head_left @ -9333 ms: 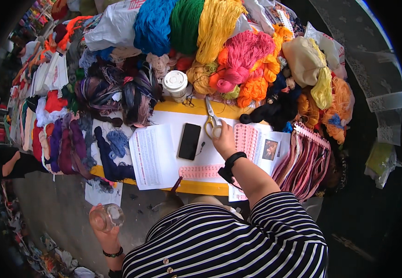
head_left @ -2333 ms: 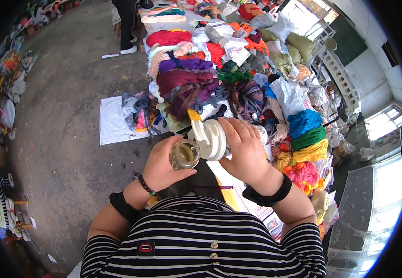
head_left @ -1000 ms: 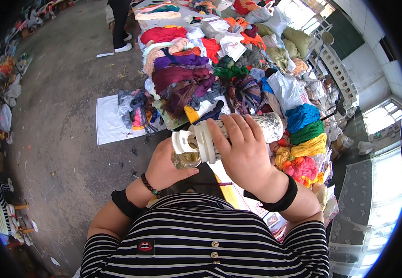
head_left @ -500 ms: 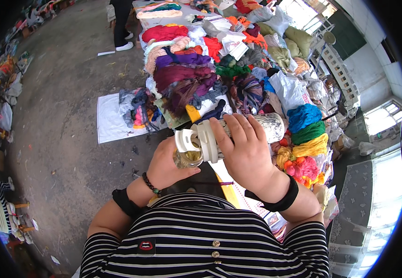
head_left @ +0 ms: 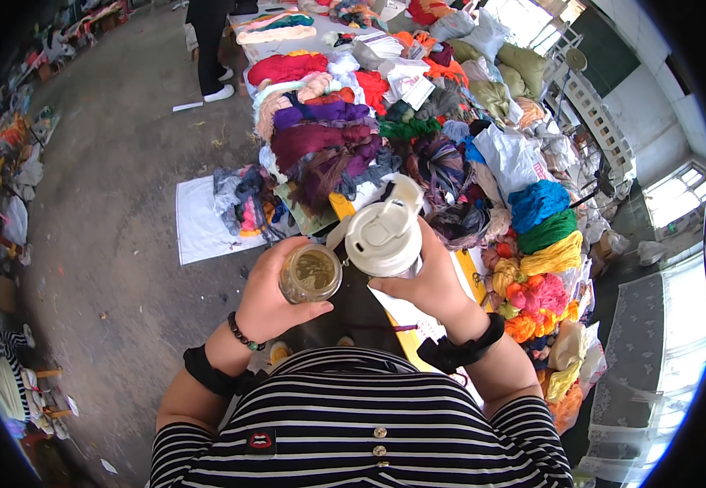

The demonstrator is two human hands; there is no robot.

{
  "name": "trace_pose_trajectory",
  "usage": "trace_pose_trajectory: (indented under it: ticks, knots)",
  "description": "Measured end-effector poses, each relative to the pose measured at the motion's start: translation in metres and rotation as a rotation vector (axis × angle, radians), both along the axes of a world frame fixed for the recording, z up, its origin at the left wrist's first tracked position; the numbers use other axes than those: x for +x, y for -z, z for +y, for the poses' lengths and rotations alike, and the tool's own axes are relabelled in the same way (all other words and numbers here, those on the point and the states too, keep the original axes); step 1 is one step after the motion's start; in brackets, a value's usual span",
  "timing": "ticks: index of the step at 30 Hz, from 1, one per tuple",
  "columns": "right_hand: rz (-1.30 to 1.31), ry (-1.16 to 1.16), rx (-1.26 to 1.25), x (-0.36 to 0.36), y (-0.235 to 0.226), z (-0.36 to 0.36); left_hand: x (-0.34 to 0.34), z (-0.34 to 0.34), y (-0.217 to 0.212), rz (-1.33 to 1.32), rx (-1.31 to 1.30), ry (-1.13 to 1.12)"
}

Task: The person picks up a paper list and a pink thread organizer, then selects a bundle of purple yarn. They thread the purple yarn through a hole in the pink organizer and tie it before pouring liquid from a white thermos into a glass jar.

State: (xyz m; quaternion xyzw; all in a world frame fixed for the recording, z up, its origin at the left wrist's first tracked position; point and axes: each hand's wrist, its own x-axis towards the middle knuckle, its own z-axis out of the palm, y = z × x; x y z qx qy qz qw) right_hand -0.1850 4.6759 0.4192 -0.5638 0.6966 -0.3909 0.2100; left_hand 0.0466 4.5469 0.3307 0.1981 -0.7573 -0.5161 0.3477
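My left hand (head_left: 263, 294) is wrapped round a small clear glass cup (head_left: 312, 275) with yellowish liquid inside, its open top facing me. Just right of it, my right hand (head_left: 436, 281) grips a tumbler (head_left: 384, 237) with a white lid. The lid's top faces me, and its white loop sticks up on the far side. The tumbler's body is mostly hidden under the lid and my fingers. Cup and tumbler are close together in front of my chest, above the floor and the table's near corner.
Beyond them a table carries heaped scarves (head_left: 320, 146) and bright yarn bundles (head_left: 549, 254). A yellow-edged board (head_left: 471, 272) lies under my right forearm. A white sheet (head_left: 202, 224) with fabric lies at left. A person in dark trousers (head_left: 209, 53) stands at the far left of the table.
The tumbler was tipped sideways with its lid over the cup. It now stands upright, turned back in my right hand. The cup stays in my left hand, slightly apart from the tumbler.
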Motion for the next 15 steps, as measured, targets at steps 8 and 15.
trace_pose_trajectory:
  ticks: [8, 15]
  knots:
    - [-0.815, -0.062, -0.117, -0.007, 0.034, 0.006, 0.043, -0.011, -0.079, -0.012, -0.133, -0.015]
    - [-0.856, -0.025, -0.156, -0.004, 0.037, 0.012, 0.052, 0.005, -0.158, 0.132, -0.554, -0.028]
